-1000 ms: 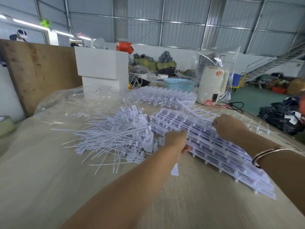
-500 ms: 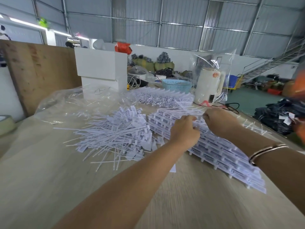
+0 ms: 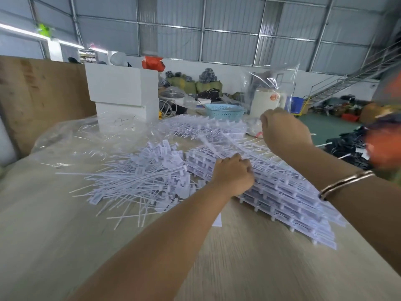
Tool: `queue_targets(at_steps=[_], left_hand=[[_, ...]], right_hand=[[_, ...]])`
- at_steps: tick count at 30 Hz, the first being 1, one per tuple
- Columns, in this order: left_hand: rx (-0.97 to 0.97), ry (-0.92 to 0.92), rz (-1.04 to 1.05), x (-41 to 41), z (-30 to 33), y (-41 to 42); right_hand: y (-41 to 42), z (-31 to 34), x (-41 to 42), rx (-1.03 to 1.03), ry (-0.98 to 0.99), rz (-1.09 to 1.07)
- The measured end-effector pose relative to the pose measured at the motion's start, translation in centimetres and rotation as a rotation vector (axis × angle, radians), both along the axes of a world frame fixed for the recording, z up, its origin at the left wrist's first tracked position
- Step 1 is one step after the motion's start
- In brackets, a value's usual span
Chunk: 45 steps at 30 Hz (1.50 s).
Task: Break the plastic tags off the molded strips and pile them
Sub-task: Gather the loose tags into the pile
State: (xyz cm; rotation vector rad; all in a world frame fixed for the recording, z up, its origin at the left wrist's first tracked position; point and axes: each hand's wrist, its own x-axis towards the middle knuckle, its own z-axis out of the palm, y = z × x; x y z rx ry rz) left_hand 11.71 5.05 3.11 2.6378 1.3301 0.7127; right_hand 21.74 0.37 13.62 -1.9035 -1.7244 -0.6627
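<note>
Right hand (image 3: 284,131) lifted off strips (image 3: 282,192).

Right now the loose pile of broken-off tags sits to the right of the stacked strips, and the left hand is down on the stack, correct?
Not quite. In the head view the loose tags lie left of the stacked strips. The left hand is indeed down on the stack.

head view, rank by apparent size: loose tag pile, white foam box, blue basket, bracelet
1. Loose tag pile, widest spread.
2. White foam box, though it sits farther back, so its true size is unsure.
3. Blue basket and bracelet look alike in extent; the bracelet is much nearer, so I won't rank them.
</note>
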Motion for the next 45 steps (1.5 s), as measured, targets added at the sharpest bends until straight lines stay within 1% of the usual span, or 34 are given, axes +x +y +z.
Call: queue_targets(at_steps=[2,3,4,6,7,8,9,10,11,12,14,16,18,20,22,24,25,27,29,32,34,35,37,39,41,45], left_hand=[[-0.075,-0.045,0.042,-0.1,0.6,0.3],[-0.144,-0.139,0.056,-0.2,0.9,0.4],[-0.280,-0.334,0.073,-0.3,1.6,0.4],[-0.662,-0.853,0.087,-0.6,3.5,0.0],[-0.766,-1.071,0.054,-1.0,4.0,-0.4],[-0.803,-1.243,-0.008,-1.5,4.3,-1.1],[-0.823,-1.400,-0.089,-2.2,4.3,-1.8],[-0.856,-1.517,-0.158,-3.0,4.4,-2.3],[-0.895,-1.566,-0.186,-3.8,4.7,-2.9],[-0.925,-1.567,-0.165,-4.6,5.0,-3.2],[-0.940,-1.493,-0.078,-6.1,6.3,-4.0],[-0.838,-1.436,-0.065,-7.7,7.8,-4.7],[-0.718,-1.362,-0.086,-9.6,9.2,-5.3],[-0.666,-1.265,-0.106,-11.8,10.6,-5.7],[-0.653,-1.075,-0.108,-14.5,12.0,-6.0],[-0.664,-0.755,-0.124,-17.1,12.7,-6.1],[-0.674,-0.581,-0.142,-18.4,12.6,-6.2],[-0.691,-0.291,-0.179,-20.5,11.8,-6.5],[-0.691,-0.119,-0.207,-21.8,10.6,-6.8],[-0.671,-0.021,-0.205,-22.9,8.7,-6.9],[-0.701,-0.001,-0.189,-23.2,7.5,-6.9],[-0.719,0.004,-0.189,-23.3,7.1,-6.8],[-0.721,0.020,-0.188,-23.4,6.3,-6.8],[-0.622,0.079,-0.150,-23.5,5.8,-6.8],[-0.473,0.152,-0.094,-23.1,5.2,-7.1],[-0.323,0.167,-0.099,-19.7,2.6,-8.3]], right_hand=[[-0.5,1.4,-0.9,0.055,0.030,0.044],[-0.8,1.8,-1.4,0.059,0.024,0.059],[-1.0,2.0,-1.9,0.039,-0.008,0.067],[-1.6,1.5,-3.0,-0.050,-0.081,0.065],[-1.9,0.9,-3.5,-0.106,-0.089,0.067],[-2.3,0.3,-3.9,-0.159,-0.076,0.080],[-2.7,-0.3,-4.3,-0.205,-0.048,0.109],[-3.1,-0.8,-4.6,-0.244,-0.011,0.148],[-3.8,-1.2,-5.1,-0.284,0.031,0.204],[-4.4,-1.6,-5.7,-0.331,0.071,0.284],[-5.7,-2.4,-7.0,-0.414,0.110,0.450],[-7.0,-2.7,-7.9,-0.387,0.170,0.531],[-7.6,-2.1,-8.0,-0.219,0.313,0.532],[-7.6,-0.9,-7.4,-0.008,0.488,0.520],[-7.4,0.1,-6.5,0.189,0.638,0.534],[-6.8,0.7,-5.5,0.323,0.754,0.529],[-6.5,0.6,-5.2,0.344,0.797,0.519],[-5.9,0.0,-5.0,0.286,0.791,0.491],[-5.4,-1.7,-5.3,0.073,0.695,0.500],[-5.6,-5.4,-7.0,-0.308,0.630,0.594],[-5.6,-7.6,-8.1,-0.446,0.513,0.627],[-5.6,-8.4,-8.5,-0.488,0.510,0.656],[-5.7,-9.4,-9.0,-0.533,0.655,0.721],[-5.6,-10.1,-9.0,-0.512,0.766,0.775],[-5.6,-10.9,-9.0,-0.500,0.775,0.807],[-5.8,-12.4,-9.6,-0.443,0.713,0.880]])
